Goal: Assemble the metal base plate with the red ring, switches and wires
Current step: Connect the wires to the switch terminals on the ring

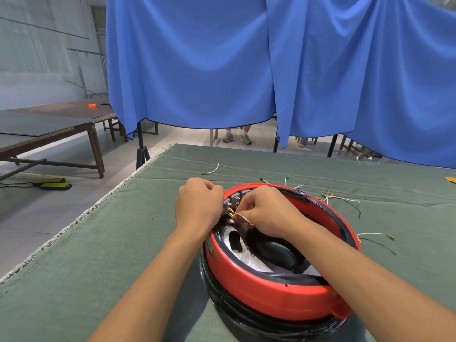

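Pinching a short white wire w/ brass terminals, the right hand has thumb and fingers curled round it, one end held at the switch block on the inner edge of the red ring. Left hand sits just left of the right hand, fingers curled over the ring's rim by the switches; what its fingertips grip can't be told. Ring sits around the metal base plate, under both wrists, all resting on a black round base on the green table cloth. Spare wires lie on the cloth right of the right hand, another nearer; one lone wire beyond the left hand.
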A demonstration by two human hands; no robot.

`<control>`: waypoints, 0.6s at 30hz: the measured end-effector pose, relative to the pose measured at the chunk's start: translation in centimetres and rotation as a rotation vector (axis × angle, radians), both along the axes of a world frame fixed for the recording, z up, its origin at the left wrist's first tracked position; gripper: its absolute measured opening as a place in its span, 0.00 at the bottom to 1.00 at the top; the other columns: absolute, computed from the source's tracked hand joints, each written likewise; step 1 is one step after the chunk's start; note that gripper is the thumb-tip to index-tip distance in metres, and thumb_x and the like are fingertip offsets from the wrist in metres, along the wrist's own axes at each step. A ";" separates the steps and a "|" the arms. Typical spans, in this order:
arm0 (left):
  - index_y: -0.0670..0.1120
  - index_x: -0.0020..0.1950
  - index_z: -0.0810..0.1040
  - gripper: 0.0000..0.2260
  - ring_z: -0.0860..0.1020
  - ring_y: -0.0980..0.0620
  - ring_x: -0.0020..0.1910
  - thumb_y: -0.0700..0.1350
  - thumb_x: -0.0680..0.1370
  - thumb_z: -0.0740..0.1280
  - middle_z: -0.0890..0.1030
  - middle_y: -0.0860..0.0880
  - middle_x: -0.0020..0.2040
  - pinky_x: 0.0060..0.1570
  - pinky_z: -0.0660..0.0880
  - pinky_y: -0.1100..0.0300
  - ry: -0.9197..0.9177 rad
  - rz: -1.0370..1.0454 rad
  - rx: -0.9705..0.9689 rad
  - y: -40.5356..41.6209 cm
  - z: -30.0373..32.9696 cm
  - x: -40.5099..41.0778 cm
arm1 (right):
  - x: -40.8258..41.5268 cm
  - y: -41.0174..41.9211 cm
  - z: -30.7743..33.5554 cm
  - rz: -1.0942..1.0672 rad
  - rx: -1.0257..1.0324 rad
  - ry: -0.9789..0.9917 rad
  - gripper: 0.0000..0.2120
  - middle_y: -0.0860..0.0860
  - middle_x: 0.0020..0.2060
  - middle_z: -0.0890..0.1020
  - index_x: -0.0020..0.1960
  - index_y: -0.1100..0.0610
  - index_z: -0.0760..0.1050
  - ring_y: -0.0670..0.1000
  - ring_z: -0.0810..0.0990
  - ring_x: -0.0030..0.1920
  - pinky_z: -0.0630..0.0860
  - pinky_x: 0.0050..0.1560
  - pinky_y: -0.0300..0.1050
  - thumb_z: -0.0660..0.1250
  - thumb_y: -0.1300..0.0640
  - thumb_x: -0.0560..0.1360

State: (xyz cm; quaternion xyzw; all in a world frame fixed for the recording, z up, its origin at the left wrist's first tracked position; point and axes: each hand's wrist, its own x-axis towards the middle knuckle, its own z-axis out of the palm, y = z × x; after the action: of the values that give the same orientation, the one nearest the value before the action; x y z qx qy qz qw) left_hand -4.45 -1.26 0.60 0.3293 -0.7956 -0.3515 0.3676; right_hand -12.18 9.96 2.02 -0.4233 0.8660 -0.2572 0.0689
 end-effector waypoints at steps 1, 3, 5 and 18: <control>0.40 0.27 0.77 0.12 0.70 0.50 0.26 0.41 0.70 0.62 0.73 0.47 0.23 0.29 0.68 0.60 0.002 0.003 -0.005 0.0 0.0 0.0 | 0.0 0.0 0.0 0.002 0.001 0.001 0.06 0.47 0.34 0.82 0.38 0.50 0.83 0.49 0.80 0.40 0.79 0.47 0.49 0.70 0.58 0.73; 0.41 0.26 0.76 0.12 0.70 0.49 0.26 0.41 0.70 0.62 0.72 0.48 0.22 0.29 0.67 0.61 0.008 0.010 -0.008 0.1 0.1 0.0 | 0.1 0.0 0.0 0.004 0.005 0.002 0.06 0.46 0.33 0.81 0.38 0.50 0.82 0.49 0.80 0.40 0.79 0.47 0.49 0.70 0.57 0.73; 0.42 0.25 0.76 0.13 0.70 0.49 0.26 0.41 0.70 0.62 0.72 0.48 0.22 0.29 0.67 0.61 0.015 0.019 -0.011 0.1 0.1 0.1 | 0.1 0.0 0.0 0.002 0.012 0.003 0.06 0.46 0.33 0.81 0.37 0.49 0.82 0.49 0.80 0.41 0.79 0.47 0.50 0.71 0.56 0.73; 0.42 0.24 0.74 0.13 0.69 0.46 0.27 0.42 0.69 0.63 0.72 0.45 0.22 0.29 0.65 0.56 0.060 0.047 -0.054 0.3 0.2 0.2 | 0.5 0.0 0.0 -0.077 0.035 0.140 0.04 0.43 0.33 0.79 0.39 0.46 0.83 0.48 0.78 0.43 0.68 0.40 0.42 0.70 0.51 0.72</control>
State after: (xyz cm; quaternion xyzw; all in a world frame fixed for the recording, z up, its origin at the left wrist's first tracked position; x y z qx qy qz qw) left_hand -4.22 -0.94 0.82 0.3271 -0.7855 -0.3308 0.4081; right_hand -11.73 9.98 1.98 -0.4053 0.8888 -0.2141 0.0056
